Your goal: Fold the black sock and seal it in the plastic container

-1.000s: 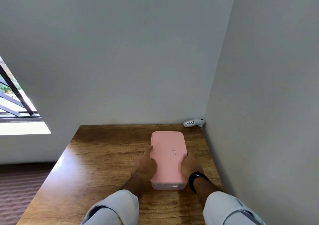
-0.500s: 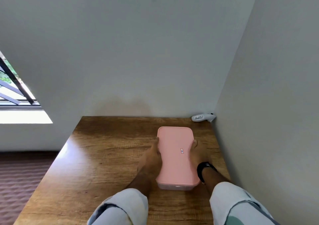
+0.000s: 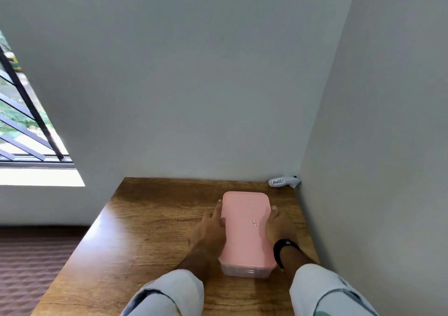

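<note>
Both hands bracket the plastic container (image 3: 246, 273) along its long sides. The left hand (image 3: 210, 230) lies flat against the left edge of the pink lid (image 3: 244, 226), fingers loosely extended and a fingertip (image 3: 219, 203) reaching toward the far corner, pressing rather than clenched. The right hand (image 3: 277, 226), a black wristband (image 3: 282, 249) behind it, cups the right edge the same way; whether its fingers curl under the rim I cannot tell. The lid sits level on the clear base. The black sock is not visible, presumably shut inside, so the task looks nearly done, with only a last press on the rim to judge the seal.

The box should handle as light and stiff, its smooth plastic a little slippery; the long sides just under the lid rim give the surest hold, and pressing near the corners should seat the lid best.

Outward from the grip, the wooden counter (image 3: 150, 238) is open to the left and toward the wall ahead. To the right the side wall stands close, leaving little room. Beyond the far right corner of the box lies a small white labelled object (image 3: 281, 181), well apart.
</note>
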`<state>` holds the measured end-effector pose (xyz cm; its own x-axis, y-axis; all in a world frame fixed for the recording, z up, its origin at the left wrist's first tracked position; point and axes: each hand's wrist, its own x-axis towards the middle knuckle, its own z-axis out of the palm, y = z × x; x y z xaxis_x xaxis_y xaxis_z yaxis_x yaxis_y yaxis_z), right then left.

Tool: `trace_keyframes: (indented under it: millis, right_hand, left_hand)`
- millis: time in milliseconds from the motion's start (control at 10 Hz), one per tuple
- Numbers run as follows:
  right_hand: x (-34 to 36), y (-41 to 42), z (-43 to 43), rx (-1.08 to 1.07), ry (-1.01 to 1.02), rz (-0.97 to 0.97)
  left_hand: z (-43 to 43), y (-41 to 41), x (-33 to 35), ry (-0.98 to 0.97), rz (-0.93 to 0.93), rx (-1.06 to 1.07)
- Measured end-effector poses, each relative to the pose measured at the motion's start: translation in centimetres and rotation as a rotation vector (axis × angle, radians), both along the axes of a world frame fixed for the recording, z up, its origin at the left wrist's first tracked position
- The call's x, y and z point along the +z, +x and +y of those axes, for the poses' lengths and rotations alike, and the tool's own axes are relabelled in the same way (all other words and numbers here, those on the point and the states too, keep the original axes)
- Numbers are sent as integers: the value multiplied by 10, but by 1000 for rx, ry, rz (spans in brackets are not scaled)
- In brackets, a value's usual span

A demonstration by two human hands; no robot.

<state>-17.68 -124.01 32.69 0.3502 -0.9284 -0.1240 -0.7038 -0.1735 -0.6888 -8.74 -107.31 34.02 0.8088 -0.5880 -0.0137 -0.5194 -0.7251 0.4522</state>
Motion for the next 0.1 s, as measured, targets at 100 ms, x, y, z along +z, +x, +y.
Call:
trace_keyframes:
  millis: [100]
  right_hand:
    - [24,-4,27,28,-304,-3]
  left_hand:
    - [28,1,23,-107,-292,33]
